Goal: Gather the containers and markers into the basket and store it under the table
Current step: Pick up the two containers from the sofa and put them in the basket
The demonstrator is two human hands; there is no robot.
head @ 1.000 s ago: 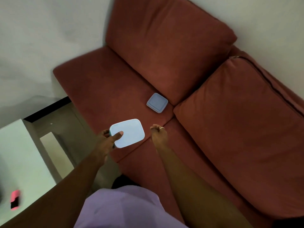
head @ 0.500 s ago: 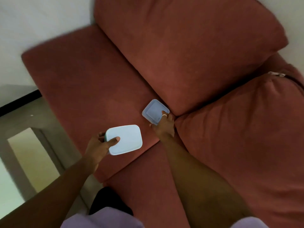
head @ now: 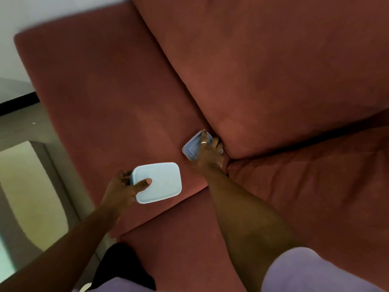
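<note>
My left hand [head: 124, 189] grips a pale blue rectangular container [head: 162, 182] by its left end, thumb lying on the lid, holding it above the front edge of the sofa seat. A smaller blue square container [head: 192, 147] lies on the seat, tucked against the back cushion. My right hand [head: 209, 152] lies over it with fingers spread across its lid and far edge, covering its right half. No basket or markers are in view.
A dark red sofa [head: 105, 91] fills most of the view, with two large back cushions [head: 263, 70] and a seam between seat cushions. A low table edge [head: 31, 186] and grey floor lie at the left. A white wall is at top left.
My right hand has reached forward from mid-air onto the small square container and now covers it. My left hand keeps holding the larger container. The view has moved closer to the sofa.
</note>
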